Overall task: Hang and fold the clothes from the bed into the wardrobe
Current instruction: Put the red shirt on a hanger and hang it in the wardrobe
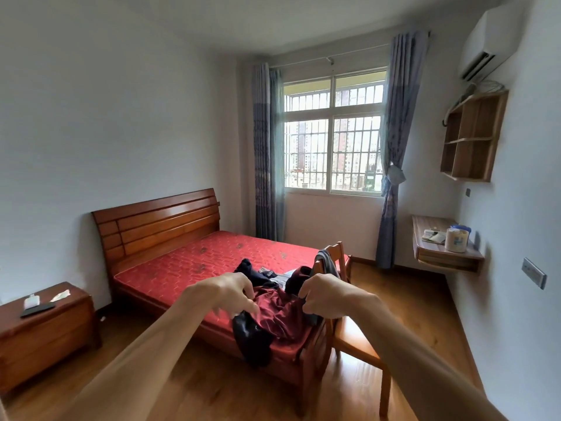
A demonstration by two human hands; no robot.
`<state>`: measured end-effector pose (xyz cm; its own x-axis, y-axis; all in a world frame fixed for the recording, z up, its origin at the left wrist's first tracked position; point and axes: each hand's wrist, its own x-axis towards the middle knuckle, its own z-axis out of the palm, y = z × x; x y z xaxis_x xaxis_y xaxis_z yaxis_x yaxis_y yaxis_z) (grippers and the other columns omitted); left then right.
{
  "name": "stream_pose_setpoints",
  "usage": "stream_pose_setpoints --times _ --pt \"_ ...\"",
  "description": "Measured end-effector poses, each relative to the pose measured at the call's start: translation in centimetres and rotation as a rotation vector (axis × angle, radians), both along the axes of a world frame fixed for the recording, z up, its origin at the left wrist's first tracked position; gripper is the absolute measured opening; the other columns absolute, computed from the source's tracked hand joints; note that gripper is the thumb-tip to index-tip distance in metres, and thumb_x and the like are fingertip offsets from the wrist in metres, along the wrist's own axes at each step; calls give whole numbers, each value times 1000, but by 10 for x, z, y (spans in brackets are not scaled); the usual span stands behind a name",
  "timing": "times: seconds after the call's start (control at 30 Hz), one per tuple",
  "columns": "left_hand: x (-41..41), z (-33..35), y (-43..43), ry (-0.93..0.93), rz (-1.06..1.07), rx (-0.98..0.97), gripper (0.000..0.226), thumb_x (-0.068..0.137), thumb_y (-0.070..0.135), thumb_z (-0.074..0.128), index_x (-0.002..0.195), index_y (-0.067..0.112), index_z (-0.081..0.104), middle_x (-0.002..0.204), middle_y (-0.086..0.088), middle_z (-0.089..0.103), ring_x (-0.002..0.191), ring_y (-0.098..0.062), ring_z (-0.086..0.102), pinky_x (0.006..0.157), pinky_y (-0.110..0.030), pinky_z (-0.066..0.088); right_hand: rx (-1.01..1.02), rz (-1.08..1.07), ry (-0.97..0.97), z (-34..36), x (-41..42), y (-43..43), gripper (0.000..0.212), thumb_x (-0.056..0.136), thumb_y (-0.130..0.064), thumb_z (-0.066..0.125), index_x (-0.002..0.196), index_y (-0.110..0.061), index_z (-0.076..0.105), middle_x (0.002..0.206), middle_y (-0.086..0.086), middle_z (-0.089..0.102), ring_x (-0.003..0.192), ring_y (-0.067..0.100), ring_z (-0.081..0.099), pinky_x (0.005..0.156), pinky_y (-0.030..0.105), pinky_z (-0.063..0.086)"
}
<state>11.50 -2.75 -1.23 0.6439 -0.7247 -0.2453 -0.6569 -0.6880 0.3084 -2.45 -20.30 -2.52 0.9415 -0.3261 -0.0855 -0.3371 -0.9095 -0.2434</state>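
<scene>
A maroon garment (280, 311) lay crumpled at the near corner of the bed (188, 265), its long axis running across between the two hands, roughly along the foot edge; which end was the collar I could not tell. The left hand (235, 294) pinched its upper edge with curled fingers. The right hand (323, 299) gripped the other end in a fist, beside the wooden chair (352, 341). A dark navy garment (252, 338) hung over the bed's edge.
</scene>
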Motion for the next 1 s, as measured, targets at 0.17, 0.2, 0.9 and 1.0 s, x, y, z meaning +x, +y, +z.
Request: stream_pose_setpoints --times 0.17,0.2,0.9,1.0 --pt "78 5 -24 15 0 -33 46 92 40 66 134 22 57 105 -6 74 91 -19 74 81 -36 62 -10 -4 3 3 72 -26 24 83 -27 60 102 -17 71 92 2 67 84 20 59 81 34 51" --pt "94 5 -29 11 -4 -35 46 93 40 66 134 22 57 104 -6 74 91 -19 74 82 -37 62 -19 -8 2 4 86 -32 24 81 -29 60 101 -20 71 93 0 67 86 20 60 83 35 52" --pt "376 -66 -225 102 -39 7 45 93 41 67 132 21 60 117 0 66 95 -14 69 88 -34 59 46 -103 10 -66 356 -241 31 86 -20 58 114 -11 68 106 8 70 95 26 66 85 37 57" --pt "421 -72 -270 117 -34 34 44 94 38 65 134 20 58 117 -2 67 94 -14 70 88 -36 59 65 -103 19 -74 402 -289 32 82 -18 56 110 -6 68 102 14 72 95 33 67 82 44 58"
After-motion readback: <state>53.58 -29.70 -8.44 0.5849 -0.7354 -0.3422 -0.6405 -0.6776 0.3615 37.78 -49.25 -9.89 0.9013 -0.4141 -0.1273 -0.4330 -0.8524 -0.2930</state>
